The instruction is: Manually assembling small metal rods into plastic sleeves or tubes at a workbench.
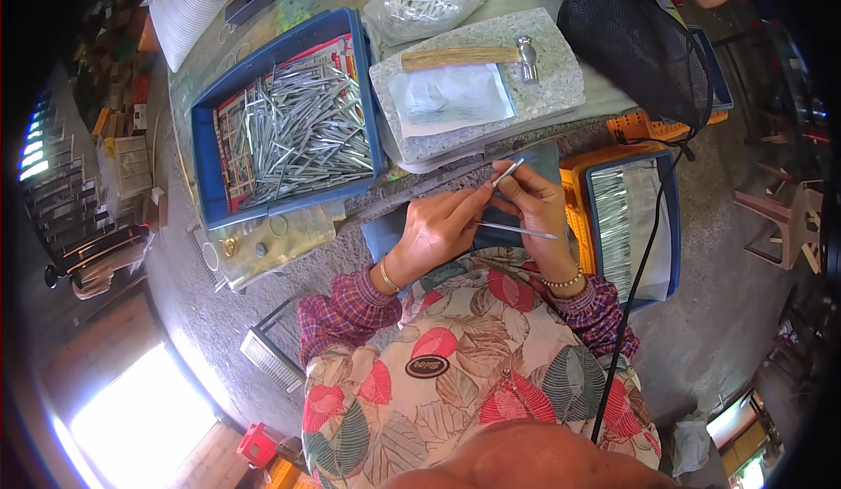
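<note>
Head view, looking down over the lap. The left hand (435,231) and the right hand (536,202) meet just near the worktop (197,77) edge, each pinched narrowly on thin, bright metal rods: one slim silvery rod (508,173) rises obliquely from between the fingertips of both hands, and a second slim silvery rod (517,230) lies almost level, running out to the right under the right hand. Such rods appear light, stiff and smooth, hence likely to slip or roll; a pinch near one end, with thumb against forefinger, seems the surest hold, leaving the free end visible. To the far left stands a blue rectangular plastic tray (203,152) filled with a loose heap of similar rods. Beyond the hands lies a grey speckled stone slab (561,77) bearing a wooden-handled metal hammer (473,55) and a pale sheet. To the right stands a blue-rimmed bin (670,226) of sorted rods over an orange crate (574,187).
</note>
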`<state>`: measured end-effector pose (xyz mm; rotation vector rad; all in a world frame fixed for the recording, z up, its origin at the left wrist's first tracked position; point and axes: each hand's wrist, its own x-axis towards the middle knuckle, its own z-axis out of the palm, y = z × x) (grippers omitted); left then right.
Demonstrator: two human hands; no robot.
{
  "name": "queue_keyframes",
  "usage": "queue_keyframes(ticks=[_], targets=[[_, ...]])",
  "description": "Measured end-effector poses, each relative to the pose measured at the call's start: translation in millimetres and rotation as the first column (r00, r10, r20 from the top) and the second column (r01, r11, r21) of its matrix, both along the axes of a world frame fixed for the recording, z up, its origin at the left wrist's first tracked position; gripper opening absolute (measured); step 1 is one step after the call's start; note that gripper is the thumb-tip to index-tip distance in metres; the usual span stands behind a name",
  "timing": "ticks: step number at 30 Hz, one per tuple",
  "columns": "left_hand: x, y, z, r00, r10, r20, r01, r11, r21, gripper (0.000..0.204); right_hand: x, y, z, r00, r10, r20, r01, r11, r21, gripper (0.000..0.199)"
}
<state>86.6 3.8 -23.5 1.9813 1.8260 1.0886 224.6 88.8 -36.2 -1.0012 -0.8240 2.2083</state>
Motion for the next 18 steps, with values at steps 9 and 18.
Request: queue_keyframes(ticks=[9,18], targets=[[-2.8,0.1,-4.4,0.938,0.007,0.348,0.047,0.988,-0.147,0.034,8.4,6.6,-11.1,0.997,0.062,-0.043,-0.068,0.987,-0.144,0.021],[-16.4,12.4,8.5,0.503,0.391,0.771,0.026,0.885,-0.466,0.017,1.5,4.6,-4.2,0.970,0.220,-0.108,-0.239,0.946,-0.219,0.026]])
